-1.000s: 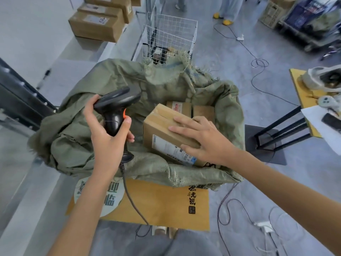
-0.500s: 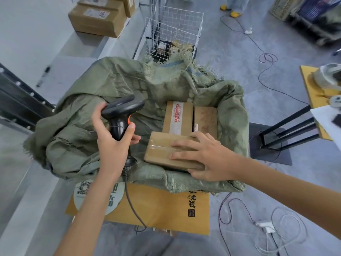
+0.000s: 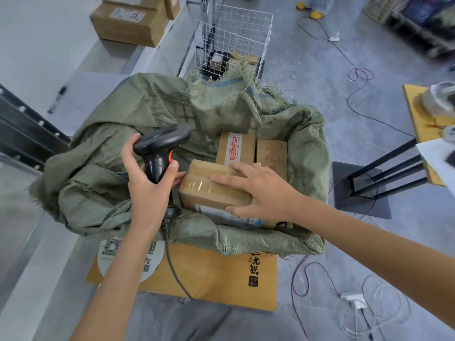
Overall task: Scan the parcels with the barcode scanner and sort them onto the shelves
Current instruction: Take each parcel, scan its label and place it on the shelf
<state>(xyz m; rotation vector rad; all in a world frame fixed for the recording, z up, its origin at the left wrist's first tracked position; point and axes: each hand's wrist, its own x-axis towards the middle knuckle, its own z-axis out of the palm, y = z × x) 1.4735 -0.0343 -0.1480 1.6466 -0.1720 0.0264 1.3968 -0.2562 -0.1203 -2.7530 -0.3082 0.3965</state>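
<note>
1. Green woven sack (image 3: 152, 134): it lies open over a yellow printed carton (image 3: 211, 274), and the parcels still to be handled sit in its mouth. At least three remain there, so the task is judged to be well short of done.

2. Shelf (image 3: 61, 57), upper left: two brown cartons (image 3: 128, 23) rest on it. Whether they are sorted work cannot be told. A white wire basket (image 3: 234, 33) beyond the sack holds a few small boxes.

3. Parcel in hand (image 3: 209, 190): a taped brown box at the near edge of the sack, tilted so that its white shipping label (image 3: 221, 216) faces the wearer. It has not left the sack and is not yet shelved. Whether it has been scanned cannot be told.

4. Remaining parcels: a box with a red and white tape strip (image 3: 235, 148) and a plain brown box (image 3: 272, 155) stand side by side just behind the held one, neither touched by a hand.

5. Right hand (image 3: 256, 193): arm reaching in from the lower right, palm down over the box's top, fingers spread across it and thumb hooked under the near face beside the label. It grips the parcel.

6. Left hand (image 3: 150, 183): forearm raised from below, fingers wrapped firmly round the handle of the black barcode scanner (image 3: 160, 146). The scanner head sits above and left of the parcel, apparently not aimed at the label; its cord hangs down toward the floor.
</note>
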